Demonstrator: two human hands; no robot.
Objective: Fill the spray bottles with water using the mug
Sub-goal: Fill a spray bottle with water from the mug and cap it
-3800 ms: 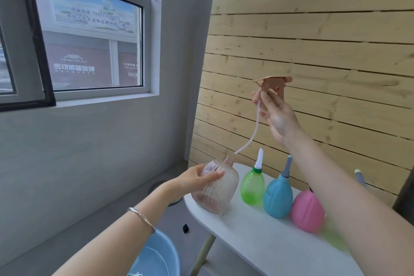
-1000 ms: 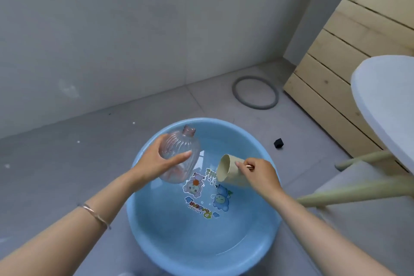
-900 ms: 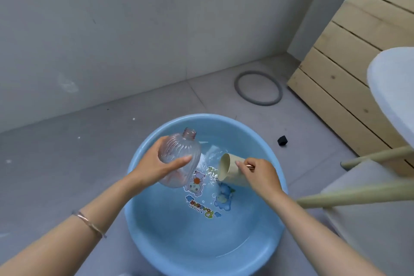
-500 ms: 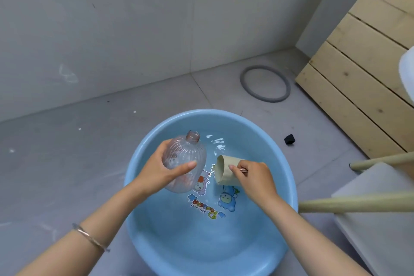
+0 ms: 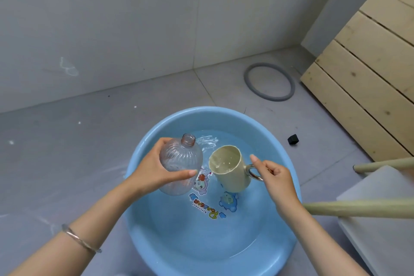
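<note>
head view (the only one): half a second back the mug [image 5: 228, 172] lay on its side, mouth toward the bottle, dipped low in the basin. now it has swung mouth-up, just right of the bottle, with water and a few bubbles visible inside. the scoop looks done.

right hand [image 5: 276, 178]: curled round the mug's metal ring handle, forefinger sticking out toward the far side.

left hand [image 5: 152, 172]: wrapped round the belly of the clear ribbed spray bottle [image 5: 181, 161], thumb across its near face. bottle held over the left part of the blue basin [image 5: 212, 111], neck open and tipped toward the far side, no spray head on it. looks empty, though through clear plastic i cannot be sure.

meaning for the task: judged as the turn from scooping to pouring. mug lip wide, bottle neck narrow, so spill seems likely; anything missed should fall back into the basin water [image 5: 208, 141].
</note>
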